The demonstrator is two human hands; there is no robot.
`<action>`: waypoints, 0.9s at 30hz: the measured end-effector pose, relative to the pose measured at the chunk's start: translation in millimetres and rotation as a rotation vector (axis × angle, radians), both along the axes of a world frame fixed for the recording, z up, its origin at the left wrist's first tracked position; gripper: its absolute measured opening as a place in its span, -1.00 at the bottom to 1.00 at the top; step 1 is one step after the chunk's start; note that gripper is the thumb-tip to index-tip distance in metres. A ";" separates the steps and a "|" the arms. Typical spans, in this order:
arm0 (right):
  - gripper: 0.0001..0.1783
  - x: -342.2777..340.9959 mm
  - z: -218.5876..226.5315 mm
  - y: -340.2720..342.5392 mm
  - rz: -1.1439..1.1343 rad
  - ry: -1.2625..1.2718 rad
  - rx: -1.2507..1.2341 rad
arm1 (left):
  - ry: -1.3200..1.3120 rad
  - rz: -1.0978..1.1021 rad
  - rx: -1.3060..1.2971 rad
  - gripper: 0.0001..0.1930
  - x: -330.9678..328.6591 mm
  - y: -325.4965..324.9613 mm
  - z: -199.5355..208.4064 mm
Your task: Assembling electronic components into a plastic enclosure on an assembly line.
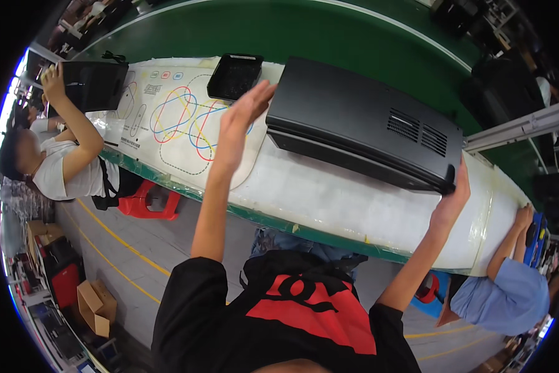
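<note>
A large black box-shaped appliance (360, 118) with two slotted vents lies on the white-topped worktable (329, 193) in front of me. My left hand (245, 118) is at its left end, fingers stretched out and flat; whether the palm presses on the casing I cannot tell. At the lower right corner, my right hand (455, 196) grips the appliance's end, with some fingers hidden behind it. Just beyond my left hand sits an open black tray (234, 76). A printed mat (167, 133) with coloured looping lines lies under the tray and my left forearm.
To the left, a person in a white shirt (74, 165) handles another black appliance (96, 87). A person in a blue shirt (503, 298) reaches onto the table's right end. Red stool (149, 202) and cardboard box (96, 304) stand on the floor. A metal frame bar (516, 127) is at right.
</note>
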State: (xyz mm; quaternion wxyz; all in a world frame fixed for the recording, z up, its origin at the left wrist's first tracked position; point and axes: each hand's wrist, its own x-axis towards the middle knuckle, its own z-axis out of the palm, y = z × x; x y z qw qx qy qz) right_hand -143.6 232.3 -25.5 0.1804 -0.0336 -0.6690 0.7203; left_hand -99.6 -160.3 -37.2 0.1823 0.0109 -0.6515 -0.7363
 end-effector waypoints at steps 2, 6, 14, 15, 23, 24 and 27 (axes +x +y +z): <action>-0.49 5.4 -3.6 6.2 0.015 -0.006 -0.134 | -0.109 0.089 -0.137 -0.62 -30.7 -37.0 -14.6; -0.50 25.4 -17.3 15.7 -0.113 -0.107 -0.082 | -0.222 0.400 -1.180 -0.71 -94.1 -133.8 -77.9; -0.64 69.9 -34.3 38.1 -0.294 -0.148 0.130 | -0.146 0.239 -1.253 -0.87 -122.8 -130.6 -77.3; -0.64 73.8 -35.6 41.1 -0.306 -0.150 0.130 | -0.189 0.222 -1.225 -0.89 -124.5 -130.8 -76.2; -0.72 82.4 -36.2 46.5 -0.318 -0.135 0.145 | -0.320 0.167 -1.006 -0.90 -125.6 -151.5 -72.7; -0.72 83.6 -35.0 44.4 -0.309 -0.133 0.141 | -0.323 0.176 -1.009 -0.90 -118.7 -153.1 -69.0; -0.73 90.2 -29.3 39.7 -0.341 -0.095 0.149 | -0.217 0.200 -0.747 -0.89 -100.5 -141.3 -43.6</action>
